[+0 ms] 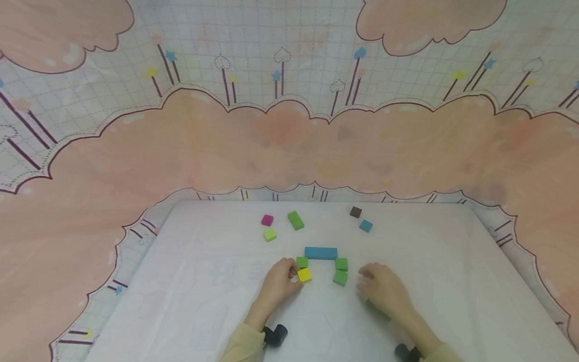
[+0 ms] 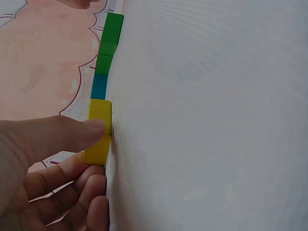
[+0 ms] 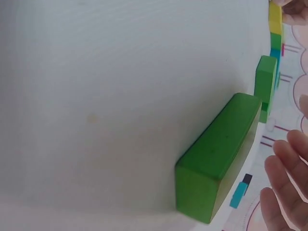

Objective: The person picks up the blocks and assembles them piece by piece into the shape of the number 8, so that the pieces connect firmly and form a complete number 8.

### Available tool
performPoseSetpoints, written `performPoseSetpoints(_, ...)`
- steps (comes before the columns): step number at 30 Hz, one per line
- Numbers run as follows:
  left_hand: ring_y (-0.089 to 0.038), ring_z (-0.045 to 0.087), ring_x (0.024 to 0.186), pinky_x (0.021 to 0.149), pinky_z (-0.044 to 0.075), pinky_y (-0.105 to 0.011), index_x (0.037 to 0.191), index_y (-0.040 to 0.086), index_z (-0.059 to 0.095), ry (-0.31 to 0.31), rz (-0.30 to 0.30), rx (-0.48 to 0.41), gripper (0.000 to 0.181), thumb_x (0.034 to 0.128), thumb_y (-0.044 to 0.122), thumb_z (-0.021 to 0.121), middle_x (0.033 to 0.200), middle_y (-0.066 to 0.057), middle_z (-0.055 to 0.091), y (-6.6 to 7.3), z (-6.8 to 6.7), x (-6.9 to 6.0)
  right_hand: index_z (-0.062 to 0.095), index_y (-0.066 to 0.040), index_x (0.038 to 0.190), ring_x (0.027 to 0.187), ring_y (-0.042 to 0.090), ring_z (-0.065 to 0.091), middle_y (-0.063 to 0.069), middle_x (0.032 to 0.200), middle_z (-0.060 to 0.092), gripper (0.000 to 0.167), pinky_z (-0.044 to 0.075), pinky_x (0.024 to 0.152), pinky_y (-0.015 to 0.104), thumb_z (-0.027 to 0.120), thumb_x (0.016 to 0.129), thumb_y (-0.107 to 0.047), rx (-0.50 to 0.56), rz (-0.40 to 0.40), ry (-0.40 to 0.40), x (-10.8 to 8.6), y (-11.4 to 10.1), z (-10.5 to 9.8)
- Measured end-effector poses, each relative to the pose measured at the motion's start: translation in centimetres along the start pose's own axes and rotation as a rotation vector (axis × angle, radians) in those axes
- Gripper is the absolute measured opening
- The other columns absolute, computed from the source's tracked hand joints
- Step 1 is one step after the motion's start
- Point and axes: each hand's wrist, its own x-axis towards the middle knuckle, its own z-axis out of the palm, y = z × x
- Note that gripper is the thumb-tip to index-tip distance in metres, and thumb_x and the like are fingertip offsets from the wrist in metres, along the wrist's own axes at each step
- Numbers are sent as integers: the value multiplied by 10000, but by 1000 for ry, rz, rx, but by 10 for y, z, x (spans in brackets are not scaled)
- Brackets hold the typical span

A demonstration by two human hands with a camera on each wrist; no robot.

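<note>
My left hand (image 1: 279, 281) pinches a yellow block (image 1: 304, 275) between thumb and fingers; the block sits at the near side of a green block (image 1: 302, 262). A long blue block (image 1: 320, 253) lies across the far end, with two green blocks, one (image 1: 341, 264) behind the other (image 1: 340, 277), on the right. In the left wrist view the thumb presses the yellow block (image 2: 100, 116). My right hand (image 1: 384, 291) holds nothing, its fingers spread beside a long green block (image 3: 219, 154), which it partly hides in the head view.
Farther back on the white table (image 1: 203, 261) lie a magenta block (image 1: 267, 220), a lime block (image 1: 269, 235) and a green block (image 1: 296, 220) at left. A dark block (image 1: 356, 212) and a small blue block (image 1: 366, 225) lie at back right.
</note>
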Motion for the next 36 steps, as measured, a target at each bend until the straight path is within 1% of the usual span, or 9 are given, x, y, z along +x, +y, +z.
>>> performPoseSetpoints(3,-100,482,763,692,461,-220,947,81,621,0,3,1,258,748,126,779,829,21,555,0,0,0,656,-122,1125,1074,282,611,74,1125,671,311,485,920,515,664,847,-261,4,25,-8,-3,2,-2)
performPoseSetpoints(6,-99,482,762,692,461,-219,945,79,621,2,6,2,257,747,125,779,829,20,555,0,0,0,648,-119,1140,1096,301,602,84,1149,665,326,473,930,528,660,847,-261,10,28,-10,-7,6,-4)
performPoseSetpoints(13,-106,482,767,701,466,-228,953,78,620,1,-6,0,263,749,127,779,838,15,558,0,0,0,644,-142,1139,1110,286,595,63,1139,664,319,470,941,526,667,851,-279,11,-12,-2,-17,18,-7)
performPoseSetpoints(20,-108,482,769,701,467,-228,955,70,619,-4,-1,-6,256,755,123,769,840,10,557,0,-1,0,645,-127,1131,1040,241,621,47,1088,677,361,497,918,487,718,809,-271,-20,-66,4,-23,36,-3)
performPoseSetpoints(25,-109,479,766,697,463,-224,944,76,613,-7,-2,-7,246,757,122,766,833,13,552,0,0,0,644,-127,1135,1033,233,621,35,1083,675,386,500,909,486,728,798,-297,-34,-66,-20,-29,46,-3)
performPoseSetpoints(28,-110,479,766,696,463,-225,944,78,612,-9,-6,-7,247,756,119,767,834,12,552,0,0,0,640,-129,1147,1051,237,617,36,1104,670,408,495,917,492,724,799,-325,-34,-43,-50,-31,48,-5)
performPoseSetpoints(31,-111,481,767,699,465,-226,944,78,613,-9,-7,-5,249,755,119,770,836,11,555,0,0,0,631,-140,1168,1073,241,611,28,1130,661,441,488,916,508,721,797,-361,-30,18,-98,-33,48,-7)
performPoseSetpoints(32,-111,482,767,700,466,-227,944,78,613,-9,-8,-5,251,754,120,771,836,10,555,0,0,0,630,-147,1170,1075,238,611,27,1130,660,441,489,916,507,721,797,-363,-29,39,-111,-34,48,-7)
performPoseSetpoints(36,-111,484,769,704,471,-231,946,78,614,-10,-10,-1,254,754,123,775,840,9,560,0,0,0,641,-160,1143,1039,211,617,8,1090,664,413,503,888,496,734,784,-341,-34,69,-133,-35,47,-7)
